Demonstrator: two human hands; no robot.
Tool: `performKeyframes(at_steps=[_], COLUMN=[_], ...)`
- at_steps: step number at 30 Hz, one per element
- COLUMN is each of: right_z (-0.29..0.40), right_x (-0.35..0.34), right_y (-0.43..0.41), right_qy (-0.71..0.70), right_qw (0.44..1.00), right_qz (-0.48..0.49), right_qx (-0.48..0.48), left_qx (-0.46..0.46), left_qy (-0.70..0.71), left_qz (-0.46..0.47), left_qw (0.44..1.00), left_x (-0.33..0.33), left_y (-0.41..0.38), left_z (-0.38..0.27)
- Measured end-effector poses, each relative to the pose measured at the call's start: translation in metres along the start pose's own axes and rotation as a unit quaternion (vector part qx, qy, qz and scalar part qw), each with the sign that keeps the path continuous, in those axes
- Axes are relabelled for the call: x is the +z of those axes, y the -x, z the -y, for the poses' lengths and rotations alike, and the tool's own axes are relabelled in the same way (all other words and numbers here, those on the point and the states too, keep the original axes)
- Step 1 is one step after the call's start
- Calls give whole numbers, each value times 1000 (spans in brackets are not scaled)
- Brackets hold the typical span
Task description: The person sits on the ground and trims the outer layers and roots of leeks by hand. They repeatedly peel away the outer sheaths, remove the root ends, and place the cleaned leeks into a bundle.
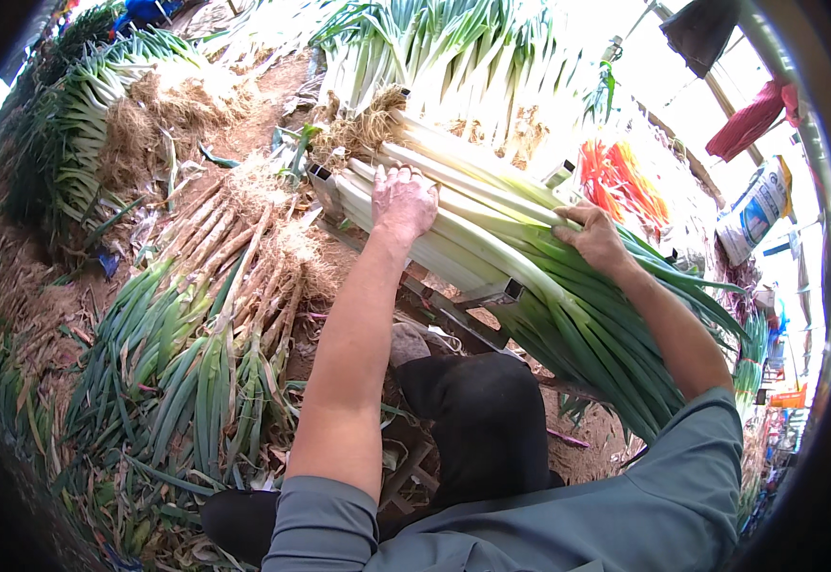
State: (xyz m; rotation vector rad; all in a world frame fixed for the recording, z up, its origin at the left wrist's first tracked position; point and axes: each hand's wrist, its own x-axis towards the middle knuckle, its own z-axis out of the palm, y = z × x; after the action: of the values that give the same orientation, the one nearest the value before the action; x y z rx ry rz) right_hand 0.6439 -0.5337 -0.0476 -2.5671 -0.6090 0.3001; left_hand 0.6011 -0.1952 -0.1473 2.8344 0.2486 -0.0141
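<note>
A thick bundle of leeks (pixel 458 214) lies across a low metal frame (pixel 507 292) before me, with its roots at the upper left and green leaves at the lower right. On the white stalks near the roots rests my left hand (pixel 404 199), its fingers curled over them. My right hand (pixel 590 234) is at the far side of the bundle, where the stalks turn green, with thumb and fingers on a leek. Whether either hand grips firmly is hard to see. The undersides of both hands are hidden.
Untrimmed leeks with brown stalks (pixel 208 243) lie on the ground at left. More leeks stand in rows beyond the frame (pixel 451 64) and at the upper left (pixel 93 136). Orange-red ties (pixel 619 182) lie past my right hand. A printed sack (pixel 753 207) hangs at right.
</note>
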Motion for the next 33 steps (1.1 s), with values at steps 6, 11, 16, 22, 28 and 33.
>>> performKeyframes(at_steps=[6,11,16,22,28,33], right_z=[15,5,37,77,58,56], right_x=[0,7,-6,-16,-2,-10], right_y=[5,0,2,31,37,41], right_qy=[-2,39,94,158,116,108], right_qw=[999,999,992,974,982,978], right_qz=[38,-14,-81,-131,-126,-149], right_qx=[8,-5,-30,-91,-76,-98], left_qx=[-23,-17,-7,20,75,194], left_qy=[36,55,51,65,198,188], left_qz=[-39,-7,-72,-80,-239,-255], left_qw=[998,998,996,994,948,928], left_x=[9,-4,15,11,13,4], left_y=[3,5,3,12,39,67], left_z=[1,-9,9,16,33,-1])
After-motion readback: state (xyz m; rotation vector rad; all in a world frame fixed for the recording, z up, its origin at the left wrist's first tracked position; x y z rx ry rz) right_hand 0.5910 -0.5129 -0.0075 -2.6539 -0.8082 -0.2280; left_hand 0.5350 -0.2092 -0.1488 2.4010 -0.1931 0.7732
